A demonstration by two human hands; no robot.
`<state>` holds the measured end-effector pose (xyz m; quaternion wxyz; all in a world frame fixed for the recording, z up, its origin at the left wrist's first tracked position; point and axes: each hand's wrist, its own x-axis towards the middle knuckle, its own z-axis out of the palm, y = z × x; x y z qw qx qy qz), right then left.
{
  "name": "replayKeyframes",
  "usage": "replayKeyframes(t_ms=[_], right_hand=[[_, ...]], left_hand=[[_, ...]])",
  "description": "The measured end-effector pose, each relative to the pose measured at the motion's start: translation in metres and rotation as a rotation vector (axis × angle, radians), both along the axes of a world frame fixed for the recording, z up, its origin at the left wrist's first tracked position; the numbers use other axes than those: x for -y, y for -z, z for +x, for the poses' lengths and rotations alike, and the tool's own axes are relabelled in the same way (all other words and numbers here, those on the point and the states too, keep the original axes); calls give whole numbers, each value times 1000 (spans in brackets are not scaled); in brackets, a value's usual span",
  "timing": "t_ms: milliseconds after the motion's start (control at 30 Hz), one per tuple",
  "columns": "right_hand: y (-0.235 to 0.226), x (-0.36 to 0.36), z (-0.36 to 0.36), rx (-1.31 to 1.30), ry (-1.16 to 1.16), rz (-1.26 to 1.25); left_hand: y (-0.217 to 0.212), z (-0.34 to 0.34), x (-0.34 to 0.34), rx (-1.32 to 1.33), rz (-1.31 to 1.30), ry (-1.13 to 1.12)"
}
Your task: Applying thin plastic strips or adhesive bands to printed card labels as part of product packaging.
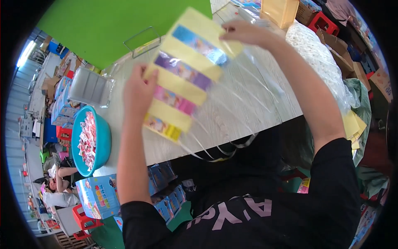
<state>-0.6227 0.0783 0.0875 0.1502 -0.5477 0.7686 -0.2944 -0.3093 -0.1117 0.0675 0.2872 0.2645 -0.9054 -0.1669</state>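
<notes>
Between my two hands is a pale yellow sticker sheet (195, 56), tilted above the table. Shiny blue, purple, pink and yellow printed labels run across it in bands. My left hand (139, 89) pinches its left edge between thumb and fingers. At the upper right corner, my right hand (244, 33) grips it with closed fingertips. Thin whitish strips (199, 139) trail from the sheet's lower right side over the table edge; their far ends are blurred. Below lies the pale wood-grain table (232, 120).
A teal basin (105, 139) of small wrapped packets stands at the table's left edge, near a clear plastic tray (89, 87). A green board (103, 29) and wire stand (143, 41) are beyond. Blue boxes (99, 197) sit below left; a white plastic-wrapped bundle (313, 50) lies right.
</notes>
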Motion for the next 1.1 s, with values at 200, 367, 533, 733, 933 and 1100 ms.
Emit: replayKeyframes(t_ms=[200, 367, 533, 733, 933, 1100], right_hand=[[-159, 28, 11, -326, 59, -446], [-192, 0, 34, -359, -52, -733], [-64, -39, 27, -561, -146, -640], [38, -112, 87, -250, -281, -129], [51, -127, 93, -268, -323, 18], [43, -117, 77, -308, -220, -38]], left_hand=[[-159, 4, 31, -377, -453, 22], [-186, 29, -6, -558, -562, 73], [-93, 68, -29, -277, -707, 160], [20, 100, -97, 72, -230, 351], [31, 116, -119, 285, 17, 410], [33, 85, -111, 238, -120, 398]])
